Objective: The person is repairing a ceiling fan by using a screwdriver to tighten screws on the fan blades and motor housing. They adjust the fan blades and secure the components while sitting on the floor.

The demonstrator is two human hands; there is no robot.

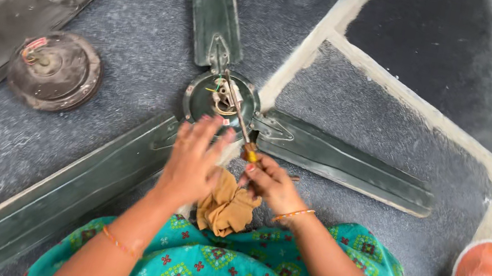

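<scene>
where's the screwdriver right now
In the head view the screwdriver sits at centre frame: the right hand grips its orange handle, and the shaft slants up into the open fan hub, just right of the left hand.

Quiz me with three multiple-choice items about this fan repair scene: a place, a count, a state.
1. Where does the tan cloth lie?
A. in the person's lap
B. on a blade
C. by the round cover

2. How many blades are joined to the fan hub?
A. two
B. three
C. five

3. What does the right hand hold?
A. nothing
B. the cloth
C. a screwdriver

Answers: 1 A, it sits bunched against the teal garment below both hands. 2 B, three dark green blades spread from the hub. 3 C, its fingers close on the orange handle while the shaft reaches into the hub; the left hand is spread open.
</scene>
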